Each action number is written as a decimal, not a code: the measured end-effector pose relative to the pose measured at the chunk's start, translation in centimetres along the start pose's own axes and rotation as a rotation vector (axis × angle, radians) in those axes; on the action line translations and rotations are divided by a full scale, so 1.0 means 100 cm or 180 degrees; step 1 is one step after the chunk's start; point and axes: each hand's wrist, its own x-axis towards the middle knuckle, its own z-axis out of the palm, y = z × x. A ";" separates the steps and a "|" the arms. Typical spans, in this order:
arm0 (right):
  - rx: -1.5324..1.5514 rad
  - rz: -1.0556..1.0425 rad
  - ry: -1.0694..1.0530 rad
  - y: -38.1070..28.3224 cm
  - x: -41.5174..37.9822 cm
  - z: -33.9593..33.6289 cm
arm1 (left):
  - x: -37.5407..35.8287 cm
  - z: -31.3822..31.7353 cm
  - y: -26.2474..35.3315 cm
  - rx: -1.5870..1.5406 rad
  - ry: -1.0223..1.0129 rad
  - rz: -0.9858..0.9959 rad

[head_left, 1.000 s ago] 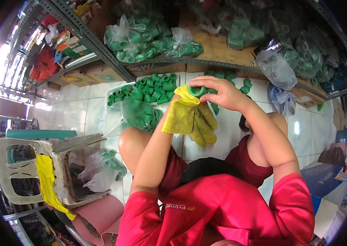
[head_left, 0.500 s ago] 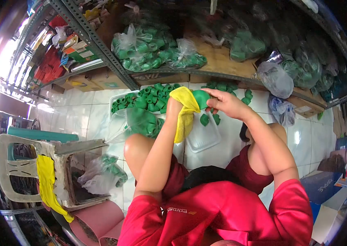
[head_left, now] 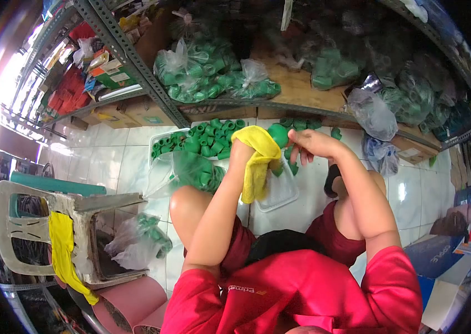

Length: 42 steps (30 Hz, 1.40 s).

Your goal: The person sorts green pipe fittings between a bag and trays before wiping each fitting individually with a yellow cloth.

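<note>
My left hand (head_left: 240, 154) is wrapped in a yellow cloth (head_left: 257, 143) that covers most of its fingers and hangs down below. Out of the cloth's right side pokes a rounded green pipe fitting (head_left: 278, 134), its lower left part hidden by the fabric. My right hand (head_left: 314, 145) meets the fitting's right edge with thumb and fingertips, the other fingers curving down. Beneath the hands lies a clear plastic tray (head_left: 280, 195), with a few green fittings at its far edge. To the left, a tray of small green fittings (head_left: 213, 136) stands behind a clear bag of larger fittings (head_left: 188, 172).
Metal shelving (head_left: 235, 102) with bagged green fittings (head_left: 202, 69) runs across the far side. At left stands a worn plastic chair (head_left: 24, 228) with a yellow strip of cloth (head_left: 64, 245). A bag (head_left: 138, 239) lies beside it. Boxes (head_left: 435, 259) stand at right.
The cloth and left hand have shifted slightly right and now cover more of the fitting. The fitting appears turned, and my right fingers have slid to its right edge.
</note>
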 end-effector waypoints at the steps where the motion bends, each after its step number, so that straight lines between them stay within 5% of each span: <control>1: 0.0372 0.0620 -0.0395 -0.002 -0.001 0.000 | 0.000 -0.006 0.007 0.1355 0.0003 0.0355; 5: 0.0332 0.0224 -0.0178 0.016 0.017 0.008 | 0.005 0.007 -0.016 0.1288 0.0938 0.0503; 11: -0.0153 -0.0971 0.0276 0.012 0.014 0.017 | 0.011 0.004 -0.030 0.1330 0.0000 0.0547; 13: -0.0643 -0.1328 0.0372 0.009 0.013 0.018 | 0.016 0.011 -0.040 -0.0845 -0.0734 0.0077; 15: -0.1379 -0.1659 0.0438 -0.003 0.001 0.021 | 0.011 0.014 -0.042 -0.0769 -0.0800 0.0299; 17: -0.1452 -0.1697 0.0228 -0.010 -0.004 0.018 | 0.002 0.009 -0.031 -0.1964 -0.1306 -0.0444; 19: -0.2065 -0.2171 0.0516 -0.005 -0.004 0.016 | 0.001 0.013 -0.040 -0.2162 -0.1562 -0.0033; 21: -0.2140 -0.2189 0.0551 -0.001 -0.005 0.014 | -0.016 0.010 -0.020 -0.3613 -0.1407 -0.0860; 23: -0.2221 -0.2204 0.0586 -0.001 -0.008 0.012 | -0.012 0.015 -0.016 -0.3414 -0.1334 -0.0945; 25: -0.1446 -0.1409 0.0187 -0.004 -0.015 0.012 | -0.005 0.013 -0.011 -0.3215 -0.1253 -0.1023; 27: -0.1486 -0.0889 0.0111 -0.006 -0.018 0.015 | 0.005 0.009 -0.003 0.1235 -0.1250 0.0299; 28: -0.1051 -0.0596 0.0128 0.001 -0.012 0.017 | 0.006 0.011 -0.009 0.1233 -0.1252 0.0301; 31: -0.0913 -0.0353 0.0327 0.003 -0.001 0.018 | 0.014 0.017 -0.044 0.0581 -0.0519 0.0569; 32: -0.0480 -0.0437 0.0333 0.008 0.005 0.015 | 0.002 0.001 -0.011 -0.1039 -0.0861 -0.0755; 35: 0.0131 -0.0560 0.0404 0.001 0.002 0.013 | -0.004 -0.014 -0.004 -0.2167 -0.0549 -0.0914; 37: 0.1109 -0.0692 0.0673 0.001 0.006 0.009 | -0.006 -0.015 0.000 -0.2450 -0.0264 -0.0576; 39: 0.1573 -0.0646 0.0682 -0.003 0.002 0.004 | -0.002 -0.024 -0.012 -0.4163 -0.0174 -0.0940; 41: 0.2174 -0.0976 0.0356 -0.007 -0.002 0.001 | -0.008 -0.038 -0.013 -0.3797 -0.0396 0.0318; 42: 0.2297 -0.1002 0.0327 -0.006 -0.001 0.000 | -0.014 -0.038 -0.012 -0.4547 -0.0339 0.0135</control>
